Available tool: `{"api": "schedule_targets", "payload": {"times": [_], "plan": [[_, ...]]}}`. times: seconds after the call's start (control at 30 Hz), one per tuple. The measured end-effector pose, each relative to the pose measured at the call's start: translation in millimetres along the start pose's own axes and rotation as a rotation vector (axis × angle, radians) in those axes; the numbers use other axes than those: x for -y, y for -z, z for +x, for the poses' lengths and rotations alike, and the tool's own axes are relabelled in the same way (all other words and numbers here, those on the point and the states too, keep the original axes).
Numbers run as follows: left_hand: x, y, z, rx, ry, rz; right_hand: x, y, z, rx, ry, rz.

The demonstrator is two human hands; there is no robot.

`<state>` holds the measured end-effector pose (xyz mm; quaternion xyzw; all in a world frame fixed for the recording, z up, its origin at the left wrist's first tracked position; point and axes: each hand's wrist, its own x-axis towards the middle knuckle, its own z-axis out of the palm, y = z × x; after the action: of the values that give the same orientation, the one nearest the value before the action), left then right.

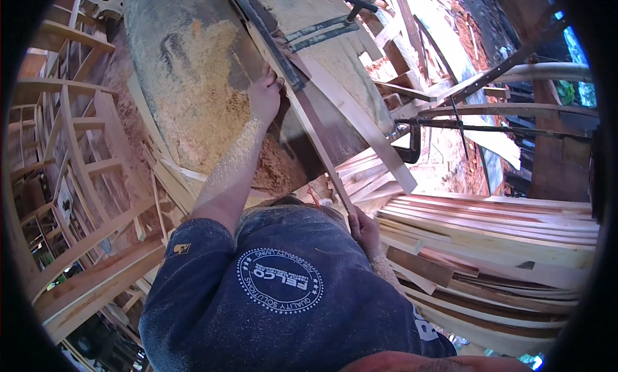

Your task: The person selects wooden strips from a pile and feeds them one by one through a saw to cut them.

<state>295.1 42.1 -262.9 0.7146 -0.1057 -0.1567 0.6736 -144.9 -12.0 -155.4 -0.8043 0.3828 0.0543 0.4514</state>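
Observation:
A long, narrow wooden strip (314, 129) lies across a worn saw table (151, 31), along a dark metal straightedge (273, 44). My left hand (265, 94) has its fingers curled over the strip near the end of that straightedge. Close to my body, my right hand (365, 229) grips the strip's near end, off the table's edge. Pale sawdust (206, 69) coats the table and my left forearm. Just right of the strip lies a wider flat board (360, 124). No blade can be made out.
Stacked boards (489, 237) fill the right side. A dark clamp (412, 143) sits at the table's right edge, with a black bar handle (357, 5) at the top. Curved wooden frames (84, 140) stand on the left. Reddish shavings (277, 169) are heaped near me.

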Motion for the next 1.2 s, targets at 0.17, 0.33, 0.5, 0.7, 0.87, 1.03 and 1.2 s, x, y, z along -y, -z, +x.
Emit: {"api": "schedule_targets", "payload": {"times": [0.17,0.33,0.5,0.7,0.87,1.03,1.2], "plan": [[-24.7,-5.8,-1.6,0.011,0.081,-0.248,9.3,0.1,8.2,0.027,-0.020,-0.009],[-25.0,-0.6,10.3,0.006,0.082,-0.156,9.6,-4.2,14.9,0.017,-0.003,0.002],[-19.1,6.1,24.1,-0.027,0.055,-0.079,9.1,-8.9,24.1,0.022,0.012,-0.004],[-46.1,3.8,24.6,0.007,0.112,-0.069,20.9,-9.6,31.5,0.016,0.003,0.011],[-17.0,16.5,47.2,-0.047,-0.040,0.120,36.4,-9.2,39.9,0.018,0.030,-0.017],[-28.1,11.8,46.1,-0.024,0.048,0.070,40.1,-12.5,43.9,-0.025,0.023,0.017],[-34.8,9.7,41.2,-0.144,0.177,-0.160,35.2,-17.3,47.9,-0.042,0.022,0.039]]}}
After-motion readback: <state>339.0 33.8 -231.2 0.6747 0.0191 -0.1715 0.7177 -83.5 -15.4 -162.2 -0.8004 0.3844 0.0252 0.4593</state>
